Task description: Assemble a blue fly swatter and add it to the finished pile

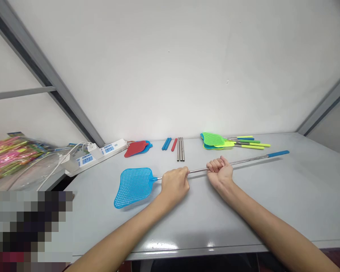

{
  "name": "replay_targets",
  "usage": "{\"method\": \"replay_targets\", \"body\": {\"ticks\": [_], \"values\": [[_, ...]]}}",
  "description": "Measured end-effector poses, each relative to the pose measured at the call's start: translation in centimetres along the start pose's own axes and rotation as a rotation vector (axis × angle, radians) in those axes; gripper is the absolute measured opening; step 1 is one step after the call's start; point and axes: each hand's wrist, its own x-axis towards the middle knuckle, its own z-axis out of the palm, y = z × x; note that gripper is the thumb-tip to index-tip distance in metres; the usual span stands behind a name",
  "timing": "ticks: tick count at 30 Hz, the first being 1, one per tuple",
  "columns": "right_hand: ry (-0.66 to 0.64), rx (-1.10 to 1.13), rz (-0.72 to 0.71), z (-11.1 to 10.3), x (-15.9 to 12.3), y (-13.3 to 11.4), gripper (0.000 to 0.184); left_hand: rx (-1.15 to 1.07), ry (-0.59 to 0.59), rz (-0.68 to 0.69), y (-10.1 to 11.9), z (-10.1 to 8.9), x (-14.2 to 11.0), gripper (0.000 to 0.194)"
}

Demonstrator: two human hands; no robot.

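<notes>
Both my hands grip a long fly swatter stretched across the grey table. Its blue mesh head lies at the left, its thin metal rod runs to the right and ends in a blue grip. My left hand is closed round the rod just beside the head. My right hand is a fist round the rod a little further right. A short bare stretch of rod shows between the two hands.
At the back lie red and blue swatter heads, loose blue and red grips, bare metal rods, and a pile of finished green and blue swatters. White power strips and packaged goods sit at left.
</notes>
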Motion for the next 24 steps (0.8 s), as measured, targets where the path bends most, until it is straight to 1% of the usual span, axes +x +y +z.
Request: {"method": "replay_targets", "body": {"ticks": [4,7,11,17,20,22,24], "values": [[-0.016,0.000,0.012,-0.1,-0.3,0.2,0.032,0.172,0.013,0.128,-0.2,0.6,-0.4,0.016],[-0.035,0.025,0.026,0.0,-0.5,0.3,0.032,0.255,0.032,0.182,-0.2,0.8,-0.6,0.018],[-0.030,0.039,0.047,0.2,-0.8,0.4,0.032,0.203,0.055,0.191,-0.4,0.8,-0.8,0.018],[-0.103,0.010,0.018,0.5,-1.4,0.5,0.033,0.145,0.050,0.221,-0.5,0.9,-1.0,0.018],[-0.121,0.004,0.012,0.6,-1.6,0.6,0.033,0.108,0.037,0.188,-0.1,0.7,-1.0,0.017],[-0.117,0.013,0.028,0.6,-1.8,0.8,0.033,0.158,0.000,0.163,0.1,0.6,-1.1,0.018],[-0.111,0.028,0.051,0.5,-1.9,1.0,0.032,0.263,-0.030,0.165,0.2,0.4,-1.1,0.019]]}}
